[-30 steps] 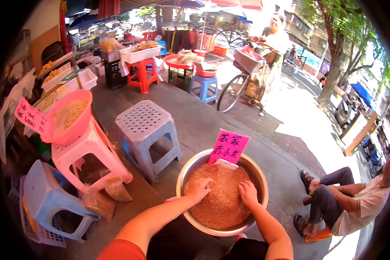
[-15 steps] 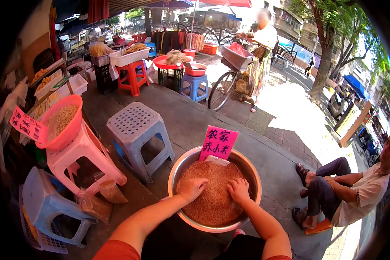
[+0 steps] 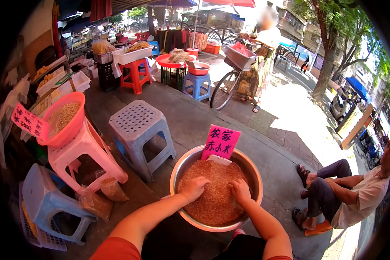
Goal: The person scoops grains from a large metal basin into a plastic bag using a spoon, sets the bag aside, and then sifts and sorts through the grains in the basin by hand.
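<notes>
A wide metal bowl (image 3: 258,186) holds reddish-brown grain (image 3: 214,203). At its far side a pink sign (image 3: 221,142) with black writing stands upright in a pale holder. My left hand (image 3: 194,189) rests on the grain at the left, its fingers curled and their tips at the surface. On the right side of the same heap is my right hand (image 3: 240,191), fingers bent down onto the grain. The hands are apart. Whether grains are held under the fingers is hidden.
A grey-blue stool (image 3: 142,130) stands beyond the bowl to the left. A pink stool (image 3: 84,151) bears a pink bowl (image 3: 69,125) of grain, with bagged grain (image 3: 95,203) below. One person (image 3: 359,195) sits at the right; another (image 3: 264,52) stands by a bicycle (image 3: 225,90).
Over the last second both hands have shifted slightly on the grain, staying in the bowl. The view has shifted a little. The standing person's feet have moved.
</notes>
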Demonstrator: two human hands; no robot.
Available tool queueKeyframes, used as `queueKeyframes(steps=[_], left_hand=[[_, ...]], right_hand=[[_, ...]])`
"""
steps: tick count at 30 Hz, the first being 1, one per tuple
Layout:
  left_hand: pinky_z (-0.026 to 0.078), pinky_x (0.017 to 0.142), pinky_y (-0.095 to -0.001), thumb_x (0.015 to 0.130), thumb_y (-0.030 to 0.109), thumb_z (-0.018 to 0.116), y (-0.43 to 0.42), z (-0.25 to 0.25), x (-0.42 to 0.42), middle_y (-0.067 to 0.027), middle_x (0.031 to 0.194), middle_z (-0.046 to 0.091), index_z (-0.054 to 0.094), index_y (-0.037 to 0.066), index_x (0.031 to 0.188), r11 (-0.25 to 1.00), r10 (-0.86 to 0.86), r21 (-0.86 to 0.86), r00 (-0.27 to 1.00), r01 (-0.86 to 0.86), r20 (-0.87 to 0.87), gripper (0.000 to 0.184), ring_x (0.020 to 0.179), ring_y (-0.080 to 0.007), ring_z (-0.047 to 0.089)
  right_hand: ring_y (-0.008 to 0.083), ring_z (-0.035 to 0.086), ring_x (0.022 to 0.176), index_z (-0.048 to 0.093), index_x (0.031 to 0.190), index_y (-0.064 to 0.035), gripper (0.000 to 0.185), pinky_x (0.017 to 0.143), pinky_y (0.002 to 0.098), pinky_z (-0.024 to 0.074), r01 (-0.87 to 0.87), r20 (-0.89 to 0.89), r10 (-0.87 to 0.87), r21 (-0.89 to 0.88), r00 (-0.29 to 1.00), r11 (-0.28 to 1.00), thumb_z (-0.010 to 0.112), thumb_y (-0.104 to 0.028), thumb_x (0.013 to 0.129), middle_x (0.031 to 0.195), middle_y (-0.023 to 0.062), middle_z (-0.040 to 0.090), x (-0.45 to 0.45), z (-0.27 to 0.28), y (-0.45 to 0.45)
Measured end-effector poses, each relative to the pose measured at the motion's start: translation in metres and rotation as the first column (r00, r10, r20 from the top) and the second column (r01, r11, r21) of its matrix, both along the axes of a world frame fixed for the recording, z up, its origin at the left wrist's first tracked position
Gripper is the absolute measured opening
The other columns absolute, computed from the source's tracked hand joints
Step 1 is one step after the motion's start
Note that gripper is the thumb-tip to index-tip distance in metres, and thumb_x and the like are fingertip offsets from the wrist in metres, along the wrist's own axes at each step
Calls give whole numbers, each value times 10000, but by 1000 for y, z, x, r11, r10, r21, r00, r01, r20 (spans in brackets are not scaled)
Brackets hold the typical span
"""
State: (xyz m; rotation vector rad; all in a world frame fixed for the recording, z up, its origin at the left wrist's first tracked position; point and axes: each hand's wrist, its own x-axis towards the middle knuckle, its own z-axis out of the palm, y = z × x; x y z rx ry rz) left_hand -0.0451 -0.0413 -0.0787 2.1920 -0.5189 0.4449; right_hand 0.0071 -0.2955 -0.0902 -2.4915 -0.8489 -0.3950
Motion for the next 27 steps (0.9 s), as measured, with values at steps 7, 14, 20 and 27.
queueKeyframes(steps=[7,14,20,27], left_hand=[[474,812,-417,731,-25,573,2,-3,2,-97,982,622,659,97,962,992,-11,124,1000,12,-2,276,952,-299,603],[372,992,-450,708,-34,580,12,-2,1,-143,1255,526,556,103,1241,987,-22,162,985,-6,171,550,1176,-329,489],[456,800,-340,740,-23,636,114,137,-48,-100,1022,512,117,134,1516,966,257,-64,941,-249,221,947,865,-228,539],[482,636,-356,777,55,582,449,350,-197,-90,748,585,126,108,1501,197,953,-463,59,-864,297,857,661,-213,588]], right_hand=[[346,609,836,669,971,-105,230,728,422,506,50,-69,-47,45,997,998,595,-22,769,884,129,599,-1,-5,-2],[397,502,1125,684,924,-55,289,965,436,433,-34,-54,32,-21,998,999,583,40,670,1189,206,557,-2,-4,-5],[411,438,1195,638,945,-18,280,1012,460,389,-10,2,10,-43,1000,999,607,56,677,1261,230,488,5,-13,-6],[416,396,1240,590,1053,-21,411,1046,465,356,5,-2,-5,-86,1000,996,585,96,659,1321,223,433,3,-12,-9]])
